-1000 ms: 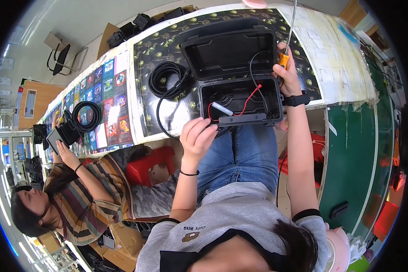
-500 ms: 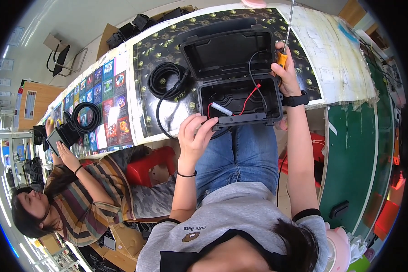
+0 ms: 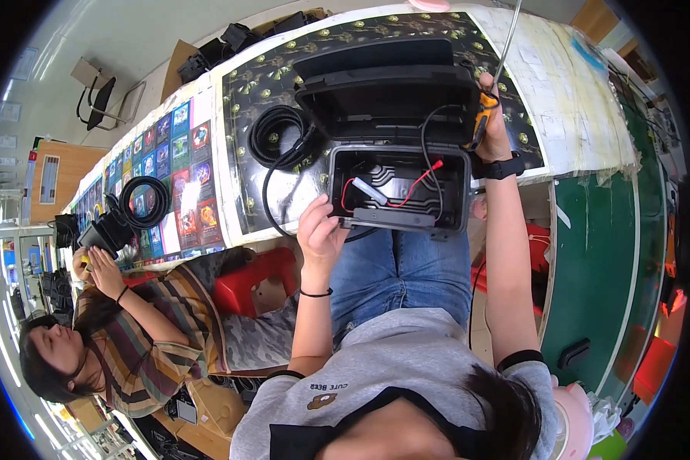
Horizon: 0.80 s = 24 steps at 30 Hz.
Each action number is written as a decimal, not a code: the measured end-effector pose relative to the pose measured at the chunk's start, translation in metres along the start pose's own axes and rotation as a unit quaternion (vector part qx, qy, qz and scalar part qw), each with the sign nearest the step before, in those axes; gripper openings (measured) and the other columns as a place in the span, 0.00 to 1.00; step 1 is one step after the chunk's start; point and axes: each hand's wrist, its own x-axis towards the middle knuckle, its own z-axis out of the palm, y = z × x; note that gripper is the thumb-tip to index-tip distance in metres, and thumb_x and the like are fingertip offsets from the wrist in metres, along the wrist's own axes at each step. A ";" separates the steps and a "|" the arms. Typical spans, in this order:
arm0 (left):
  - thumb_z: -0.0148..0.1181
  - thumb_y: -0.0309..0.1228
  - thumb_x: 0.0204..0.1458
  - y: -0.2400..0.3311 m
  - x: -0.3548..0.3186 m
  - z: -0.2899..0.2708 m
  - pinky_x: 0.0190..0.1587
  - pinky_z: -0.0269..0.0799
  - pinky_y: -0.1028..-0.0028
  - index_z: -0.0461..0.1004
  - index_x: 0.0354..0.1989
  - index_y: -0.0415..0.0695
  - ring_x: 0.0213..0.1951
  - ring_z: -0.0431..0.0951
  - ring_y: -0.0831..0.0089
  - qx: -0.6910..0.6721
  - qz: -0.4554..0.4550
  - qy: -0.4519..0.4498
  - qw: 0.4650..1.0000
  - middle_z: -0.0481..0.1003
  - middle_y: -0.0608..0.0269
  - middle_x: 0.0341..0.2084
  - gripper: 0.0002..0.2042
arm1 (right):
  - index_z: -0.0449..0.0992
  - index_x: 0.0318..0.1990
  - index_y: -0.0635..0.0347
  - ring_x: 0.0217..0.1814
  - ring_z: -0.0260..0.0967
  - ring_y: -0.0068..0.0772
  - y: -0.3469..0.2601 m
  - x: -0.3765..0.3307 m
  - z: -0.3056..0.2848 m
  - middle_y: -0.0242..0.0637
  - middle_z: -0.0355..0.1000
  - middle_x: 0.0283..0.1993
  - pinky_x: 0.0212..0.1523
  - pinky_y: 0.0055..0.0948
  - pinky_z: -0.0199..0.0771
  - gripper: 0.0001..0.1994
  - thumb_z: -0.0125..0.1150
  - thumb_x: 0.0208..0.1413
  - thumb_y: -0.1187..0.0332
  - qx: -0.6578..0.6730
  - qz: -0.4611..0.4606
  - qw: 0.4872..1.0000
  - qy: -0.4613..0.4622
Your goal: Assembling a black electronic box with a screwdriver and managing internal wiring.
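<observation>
The open black case (image 3: 397,180) sits at the bench's near edge. Her left hand (image 3: 320,232) rests with loose fingers on its front left corner; her right hand (image 3: 492,123) clasps an orange-handled tool (image 3: 479,119) by the lid.

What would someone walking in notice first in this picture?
Probably the open black case at the table's near edge, lid raised, with red and black wires inside. The left hand rests at its front left corner, while the right hand grips an orange-handled tool at the lid's right side. Left of the case lies a black coiled hose, and farther left a co-worker sits at the same table.
</observation>
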 end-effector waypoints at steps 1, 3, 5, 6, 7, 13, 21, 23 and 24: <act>0.73 0.18 0.35 -0.001 -0.001 -0.002 0.49 0.77 0.60 0.64 0.45 0.47 0.51 0.76 0.50 0.004 -0.011 -0.004 1.000 0.72 0.55 0.45 0.29 | 0.58 0.66 0.48 0.32 0.70 0.18 0.004 -0.001 -0.003 0.32 0.65 0.60 0.24 0.15 0.70 0.49 0.82 0.35 0.51 -0.003 0.003 1.000 0.010; 0.74 0.18 0.36 -0.003 -0.001 -0.004 0.51 0.77 0.58 0.64 0.44 0.47 0.52 0.76 0.49 0.003 -0.027 -0.005 1.000 0.71 0.54 0.46 0.28 | 0.57 0.66 0.49 0.32 0.71 0.18 0.007 -0.006 -0.011 0.31 0.67 0.58 0.24 0.16 0.70 0.50 0.82 0.35 0.51 -0.016 0.022 1.000 0.002; 0.74 0.19 0.36 -0.004 0.001 -0.003 0.52 0.77 0.58 0.64 0.44 0.46 0.53 0.76 0.48 -0.003 -0.024 0.000 1.000 0.71 0.54 0.46 0.28 | 0.58 0.65 0.52 0.33 0.72 0.16 0.005 -0.005 -0.008 0.28 0.69 0.50 0.23 0.17 0.72 0.49 0.82 0.35 0.50 -0.046 0.042 0.998 -0.007; 0.74 0.19 0.36 -0.004 0.001 -0.003 0.52 0.77 0.58 0.64 0.44 0.46 0.53 0.76 0.48 -0.010 -0.020 0.005 1.000 0.72 0.54 0.46 0.28 | 0.58 0.65 0.52 0.33 0.72 0.16 0.003 -0.004 -0.006 0.28 0.69 0.50 0.23 0.17 0.72 0.49 0.82 0.35 0.50 -0.046 0.042 0.998 -0.006; 0.74 0.19 0.36 -0.004 0.001 -0.003 0.52 0.77 0.58 0.64 0.44 0.46 0.53 0.76 0.48 -0.010 -0.020 0.005 1.000 0.72 0.54 0.46 0.28 | 0.60 0.61 0.51 0.33 0.72 0.16 0.002 -0.002 -0.004 0.27 0.70 0.49 0.23 0.17 0.73 0.45 0.81 0.37 0.52 -0.037 0.038 0.998 -0.016; 0.73 0.19 0.39 -0.004 -0.004 0.001 0.55 0.76 0.58 0.66 0.45 0.45 0.54 0.75 0.47 -0.020 -0.013 0.003 1.000 0.72 0.52 0.48 0.26 | 0.63 0.44 0.50 0.37 0.73 0.17 -0.002 -0.001 0.014 0.27 0.70 0.44 0.31 0.18 0.76 0.26 0.77 0.45 0.59 0.049 0.028 0.998 0.019; 0.74 0.20 0.38 0.004 0.001 0.006 0.49 0.76 0.60 0.69 0.45 0.48 0.49 0.78 0.53 0.017 0.024 0.009 1.000 0.73 0.56 0.46 0.25 | 0.64 0.38 0.51 0.42 0.69 0.26 0.038 0.017 -0.073 0.34 0.70 0.44 0.39 0.20 0.73 0.20 0.74 0.49 0.60 -0.007 -0.019 0.998 -0.057; 0.76 0.23 0.37 0.008 -0.001 0.000 0.50 0.71 0.60 0.69 0.47 0.54 0.48 0.76 0.59 0.064 0.020 0.006 0.998 0.71 0.59 0.48 0.28 | 0.65 0.38 0.51 0.41 0.69 0.25 0.033 0.018 -0.059 0.34 0.71 0.43 0.39 0.21 0.73 0.21 0.75 0.48 0.57 0.049 0.003 0.994 -0.098; 0.76 0.23 0.37 0.008 -0.001 0.001 0.50 0.71 0.60 0.69 0.47 0.54 0.48 0.76 0.59 0.064 0.021 0.005 0.998 0.71 0.59 0.48 0.28 | 0.65 0.38 0.51 0.41 0.69 0.25 0.028 0.019 -0.052 0.34 0.71 0.43 0.39 0.21 0.73 0.22 0.75 0.47 0.56 0.077 0.014 0.990 -0.117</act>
